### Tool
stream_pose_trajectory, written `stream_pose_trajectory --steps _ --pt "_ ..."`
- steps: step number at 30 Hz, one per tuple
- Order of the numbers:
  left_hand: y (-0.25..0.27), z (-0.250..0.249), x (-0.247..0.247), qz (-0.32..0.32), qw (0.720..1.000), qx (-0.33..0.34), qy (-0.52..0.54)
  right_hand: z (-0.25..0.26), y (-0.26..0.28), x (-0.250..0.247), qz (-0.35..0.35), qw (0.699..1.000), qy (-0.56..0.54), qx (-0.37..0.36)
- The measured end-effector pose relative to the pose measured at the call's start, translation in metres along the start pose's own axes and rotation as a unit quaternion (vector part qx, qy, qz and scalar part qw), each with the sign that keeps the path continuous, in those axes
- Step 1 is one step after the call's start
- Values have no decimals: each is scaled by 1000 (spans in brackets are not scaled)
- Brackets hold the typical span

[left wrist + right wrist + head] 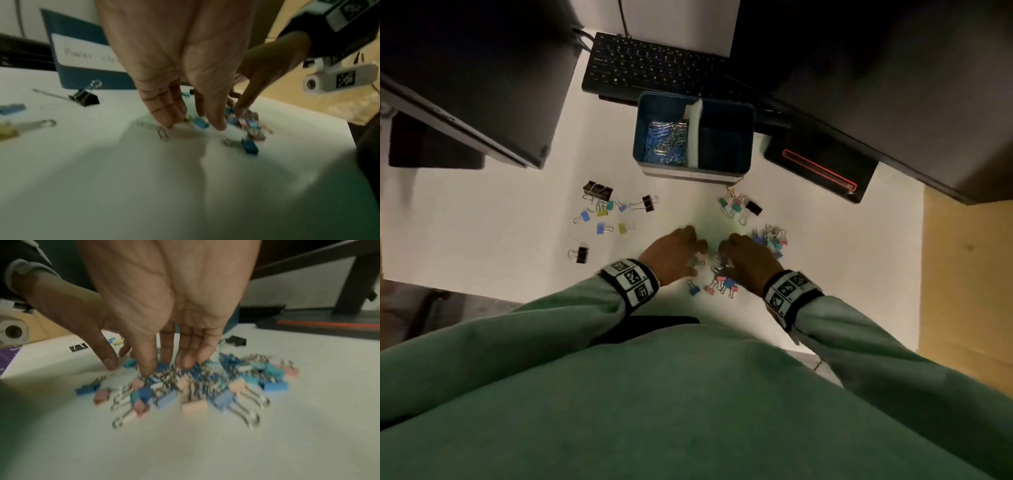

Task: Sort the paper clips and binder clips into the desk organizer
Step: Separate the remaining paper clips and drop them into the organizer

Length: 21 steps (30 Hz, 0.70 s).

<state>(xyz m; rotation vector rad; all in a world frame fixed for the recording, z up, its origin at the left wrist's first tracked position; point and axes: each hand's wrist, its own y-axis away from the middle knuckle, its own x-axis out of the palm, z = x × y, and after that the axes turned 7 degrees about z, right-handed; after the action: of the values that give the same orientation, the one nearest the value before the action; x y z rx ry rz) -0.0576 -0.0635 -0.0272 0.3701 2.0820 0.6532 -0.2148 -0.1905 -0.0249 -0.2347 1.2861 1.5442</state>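
Note:
The blue desk organizer [746, 137] stands at the back of the white desk; its left compartment holds paper clips [667, 142], its right one looks dark and bare. A pile of small coloured binder clips [205, 386] lies near the front edge. My left hand [194, 125] reaches down with straight fingers, tips on the desk either side of a teal binder clip [200, 123]. A silver paper clip [162, 133] lies just left of it. My right hand [164, 368] has straight fingers pressing on the top of the pile. In the head view the left hand [674, 255] and right hand [748, 258] sit side by side.
More binder clips are scattered at the left [602, 212] and in front of the organizer [739, 205]. A black keyboard [654, 65] lies behind it, with dark monitors [465, 68] on both sides. A black device with a red line [822, 168] sits at the right.

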Motion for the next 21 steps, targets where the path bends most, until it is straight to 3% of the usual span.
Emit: stream_pose_trajectory --steps 4,8,15,17,19,21 --pt "-14 11 25 32 998 34 -48 -9 10 16 -49 998 -32 -14" --pt "-2 -2 8 31 998 32 -38 -10 14 10 -108 989 -97 15" --pt "29 27 22 12 1000 7 -14 6 -25 -26 -191 931 -306 62" --pt "35 29 21 -16 1000 2 -15 9 -31 -31 -198 935 -288 58" --pt "39 32 20 -69 997 -33 -1 8 -23 -25 -189 962 -194 41" --pt "37 38 19 -115 990 -76 31 3 -5 -11 -132 985 -104 24"
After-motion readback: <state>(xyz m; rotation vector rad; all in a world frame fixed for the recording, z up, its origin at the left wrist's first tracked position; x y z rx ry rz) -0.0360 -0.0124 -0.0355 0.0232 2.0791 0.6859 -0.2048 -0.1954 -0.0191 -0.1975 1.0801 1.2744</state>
